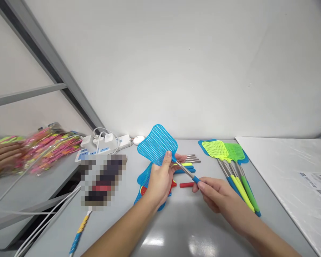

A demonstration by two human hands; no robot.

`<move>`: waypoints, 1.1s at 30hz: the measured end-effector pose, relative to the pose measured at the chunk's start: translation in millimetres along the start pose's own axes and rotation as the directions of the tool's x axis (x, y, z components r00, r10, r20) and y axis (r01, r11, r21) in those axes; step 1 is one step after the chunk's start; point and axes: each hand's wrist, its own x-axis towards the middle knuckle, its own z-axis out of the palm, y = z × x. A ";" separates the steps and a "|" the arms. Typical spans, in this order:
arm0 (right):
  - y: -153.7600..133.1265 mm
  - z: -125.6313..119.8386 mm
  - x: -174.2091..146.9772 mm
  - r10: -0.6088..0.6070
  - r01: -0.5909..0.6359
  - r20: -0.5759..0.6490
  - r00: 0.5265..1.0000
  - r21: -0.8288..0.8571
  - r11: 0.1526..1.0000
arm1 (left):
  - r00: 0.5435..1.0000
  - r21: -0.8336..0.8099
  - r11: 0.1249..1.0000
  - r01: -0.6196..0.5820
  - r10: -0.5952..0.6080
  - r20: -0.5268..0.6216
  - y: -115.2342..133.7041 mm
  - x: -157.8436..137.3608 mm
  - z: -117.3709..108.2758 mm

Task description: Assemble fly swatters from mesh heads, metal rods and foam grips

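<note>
While left hand (160,176) and right hand (216,194) are holding a blue swatter (155,144), finished-looking swatters (215,148) are lying at its three o'clock. Metal rods (194,159) are seemingly remaining.

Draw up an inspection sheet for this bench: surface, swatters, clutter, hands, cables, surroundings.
Surface: grey tabletop, glossy, reflections near the front.
Job's things: held blue swatter; swatter pile right; metal rods, red grip centre.
Clutter: plastic bags left; pixelated object, unidentifiable; white sheet right.
Hands: left hand holds the swatter's neck; right hand pinches its blue end.
Cables: white cables left; wrapped cable; power strip.
Surroundings: pale wall; co-worker's hand at the bags.
</note>
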 end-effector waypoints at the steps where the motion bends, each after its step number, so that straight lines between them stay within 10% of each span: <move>1: 0.4 -1.2 0.5 0.059 -0.068 0.068 0.996 0.148 0.987 | 1.000 -0.005 1.000 0.003 -0.003 0.010 0.2 0.2 -0.3; 5: 3.1 -6.7 3.8 0.099 -0.193 0.230 0.968 0.438 0.878 | 0.997 -0.005 0.998 0.064 -0.064 0.053 -1.3 1.3 -4.2; 15: 0.1 0.6 1.1 0.046 -0.076 0.161 0.986 0.181 0.981 | 0.917 0.261 0.949 0.175 -0.254 0.307 -6.7 -13.0 -4.4; 23: 18.1 -4.1 13.8 -0.005 -0.391 0.553 0.833 0.594 0.703 | 0.927 0.186 0.962 0.201 -0.248 0.282 -12.7 -17.3 -0.4; 28: 15.3 -3.8 15.2 0.036 -0.232 0.410 0.911 0.438 0.869 | 0.973 0.265 0.959 0.096 -0.147 0.178 -17.3 -17.4 2.9; 33: 4.8 4.3 8.1 -0.081 0.091 0.068 0.994 -0.149 0.985 | 0.992 0.389 0.918 -0.076 0.029 0.125 -5.0 -12.8 0.5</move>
